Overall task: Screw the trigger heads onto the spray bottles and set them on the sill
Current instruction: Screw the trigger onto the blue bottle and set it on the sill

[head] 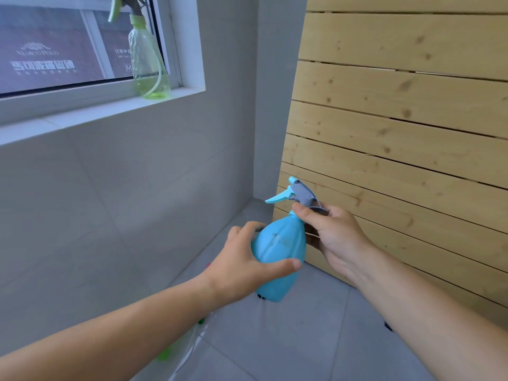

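I hold a blue spray bottle [280,248] in front of me, tilted, above the floor. My left hand [244,259] wraps its lower body from the left. My right hand [330,232] grips the neck, just under the blue-and-grey trigger head [299,192] that sits on top of the bottle. A clear green spray bottle [147,61] with its trigger head on stands upright on the white window sill [90,111] at the upper left, near the sill's right end.
A pale wooden slatted panel [398,127] leans against the wall on the right, close behind my right hand. Grey tiled wall and floor surround me. Small green and pink items [165,353] lie on the floor, partly hidden under my left forearm.
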Tool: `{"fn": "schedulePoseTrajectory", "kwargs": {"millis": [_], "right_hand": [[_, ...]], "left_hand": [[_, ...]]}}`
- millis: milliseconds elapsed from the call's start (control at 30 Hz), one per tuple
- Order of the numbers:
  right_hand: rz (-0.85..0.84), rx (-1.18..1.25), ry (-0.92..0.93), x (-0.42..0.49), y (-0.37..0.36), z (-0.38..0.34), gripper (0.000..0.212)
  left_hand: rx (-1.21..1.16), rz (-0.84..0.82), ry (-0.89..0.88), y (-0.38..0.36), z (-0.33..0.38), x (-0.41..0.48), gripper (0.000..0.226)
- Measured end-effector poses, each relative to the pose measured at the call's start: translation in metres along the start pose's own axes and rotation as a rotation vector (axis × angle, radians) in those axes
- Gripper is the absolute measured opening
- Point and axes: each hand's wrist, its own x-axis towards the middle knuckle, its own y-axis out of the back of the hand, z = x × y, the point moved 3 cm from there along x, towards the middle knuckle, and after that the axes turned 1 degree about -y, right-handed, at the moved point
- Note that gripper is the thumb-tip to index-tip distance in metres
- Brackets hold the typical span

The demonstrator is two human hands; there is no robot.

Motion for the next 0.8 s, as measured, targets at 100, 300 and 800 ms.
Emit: {"fn": "schedulePoseTrajectory", "kwargs": {"millis": [100, 300, 800], "right_hand": [[0.002, 0.002, 0.003, -0.001, -0.002, -0.001, 0.018], [0.007, 0.018, 0.022, -0.004, -0.006, -0.002, 0.014], [-0.017, 0.002, 0.055, -0.007, -0.009, -0.003, 0.011]], "left_hand": [[-0.258, -0.130, 0.054, -0.004, -0.001, -0.001, 0.068], [-0.059, 0.024, -0.041, 0.001, 0.008, -0.002, 0.072], [-0.011, -0.024, 0.044, 0.000, 0.007, 0.004, 0.078]]}}
